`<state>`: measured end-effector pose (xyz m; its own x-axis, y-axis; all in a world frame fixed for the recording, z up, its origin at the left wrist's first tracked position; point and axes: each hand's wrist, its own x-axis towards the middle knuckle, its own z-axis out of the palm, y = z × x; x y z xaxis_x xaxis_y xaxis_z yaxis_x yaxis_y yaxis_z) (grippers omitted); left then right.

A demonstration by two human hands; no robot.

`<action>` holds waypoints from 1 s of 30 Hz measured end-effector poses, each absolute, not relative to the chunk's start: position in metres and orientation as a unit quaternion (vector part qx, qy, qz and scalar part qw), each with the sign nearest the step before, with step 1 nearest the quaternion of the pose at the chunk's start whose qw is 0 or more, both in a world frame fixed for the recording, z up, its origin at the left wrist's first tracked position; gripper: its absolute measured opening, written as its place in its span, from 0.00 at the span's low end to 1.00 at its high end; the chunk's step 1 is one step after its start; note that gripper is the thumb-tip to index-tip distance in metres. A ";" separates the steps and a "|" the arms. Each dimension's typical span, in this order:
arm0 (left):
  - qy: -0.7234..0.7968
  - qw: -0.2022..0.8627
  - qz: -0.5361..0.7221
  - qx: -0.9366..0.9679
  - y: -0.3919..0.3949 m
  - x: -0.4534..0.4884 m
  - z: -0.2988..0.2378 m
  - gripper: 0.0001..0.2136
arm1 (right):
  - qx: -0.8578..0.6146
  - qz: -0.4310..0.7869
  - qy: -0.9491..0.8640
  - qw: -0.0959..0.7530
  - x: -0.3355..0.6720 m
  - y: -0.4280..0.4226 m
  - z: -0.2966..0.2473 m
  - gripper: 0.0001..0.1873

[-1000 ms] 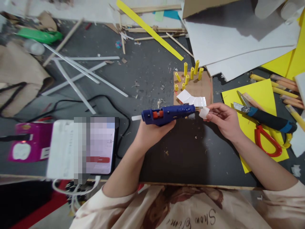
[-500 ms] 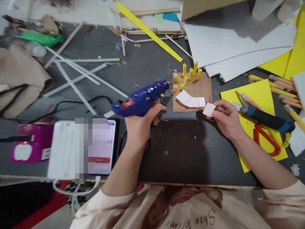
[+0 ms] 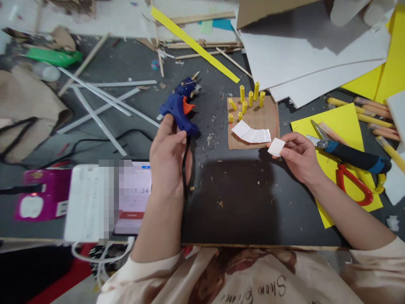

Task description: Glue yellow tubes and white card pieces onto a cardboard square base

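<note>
My left hand (image 3: 169,152) is at the rear of a blue glue gun (image 3: 179,105) with an orange trigger, thumb and fingers against its body. The glue gun lies on its side at the table, its metal nozzle pointing away and to the right. Between the thumb and fingers of my right hand (image 3: 299,156) is a small white square piece (image 3: 276,147). Just left of it lies a brown cardboard piece (image 3: 264,114) carrying several upright yellow paper tubes (image 3: 251,99). A curved row of white tiles (image 3: 251,133) runs along its near part.
Clear glue sticks (image 3: 101,120) and a black cord (image 3: 126,131) lie to the left. A phone (image 3: 134,211) stands near the front edge. At right, a utility knife (image 3: 357,157) and red-handled scissors (image 3: 352,185) rest on yellow paper (image 3: 329,211). White sheets (image 3: 303,59) lie behind.
My left hand has moved left, and the glue gun has swung away from the cardboard and turned onto its side. My right hand keeps its hold on the white square, almost unmoved.
</note>
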<state>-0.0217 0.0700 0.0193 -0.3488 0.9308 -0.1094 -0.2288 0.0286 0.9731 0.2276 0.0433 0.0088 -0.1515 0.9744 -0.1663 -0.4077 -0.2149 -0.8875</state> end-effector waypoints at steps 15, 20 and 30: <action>0.509 0.577 0.548 0.329 0.029 0.015 0.023 0.20 | -0.468 0.510 -0.409 0.595 0.231 0.051 0.013 0.12; 0.517 0.615 0.506 0.313 0.027 0.021 0.025 0.23 | -0.486 0.500 -0.406 0.591 0.233 0.067 0.014 0.13; 0.511 0.679 0.466 0.246 -0.021 0.041 0.034 0.25 | -0.518 0.505 -0.485 0.492 0.224 0.090 0.028 0.09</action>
<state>0.0413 -0.0212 0.0342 0.0439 0.8848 -0.4639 -0.3817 0.4440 0.8106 0.2236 0.0897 0.0282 0.0202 0.9988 -0.0449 0.0057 -0.0450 -0.9990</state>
